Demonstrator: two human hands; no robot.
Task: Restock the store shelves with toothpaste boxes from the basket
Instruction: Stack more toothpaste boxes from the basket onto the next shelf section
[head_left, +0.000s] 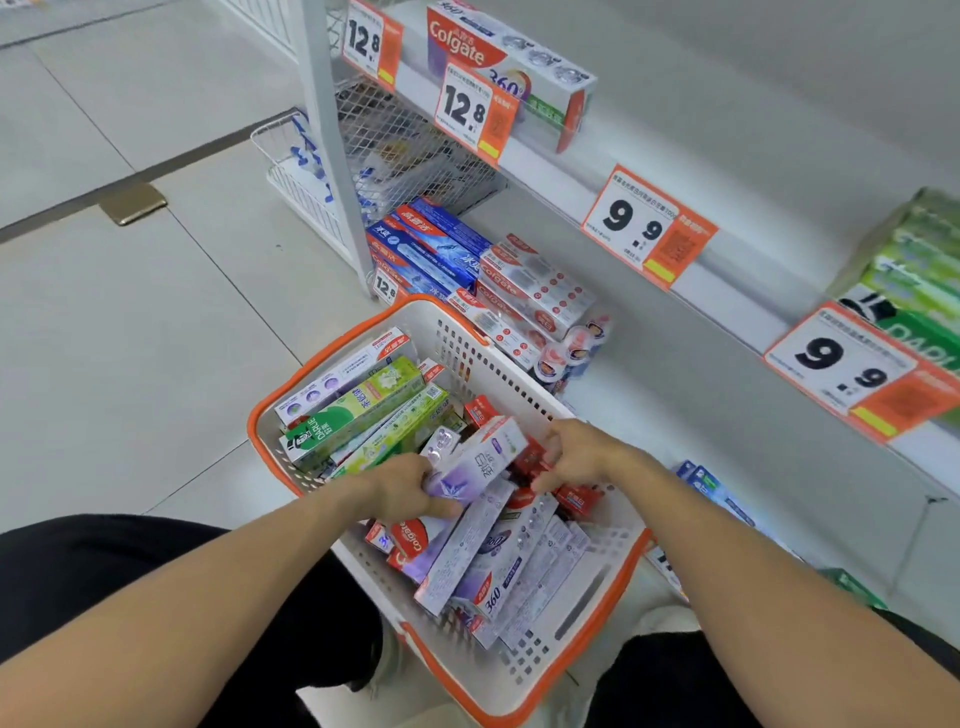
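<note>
A white basket with an orange rim (582, 613) stands on the floor between my knees, full of toothpaste boxes. My left hand (402, 491) grips the near end of a purple and white toothpaste box (478, 457) lifted slightly above the pile. My right hand (576, 454) is curled over red boxes (576, 496) just right of the purple box's far end; whether it holds one is hidden. Green Darlie boxes (358, 410) lie at the basket's far left. White and purple Colgate 360 boxes (493, 566) fill the near side.
White shelves run along the right with orange price tags (649, 228). One Colgate box (511, 65) lies on the upper shelf. Blue and red Colgate boxes (467, 270) are stacked on the bottom shelf behind the basket. A wire rack (306, 171) stands at the shelf's end. Green boxes (914, 270) are at right.
</note>
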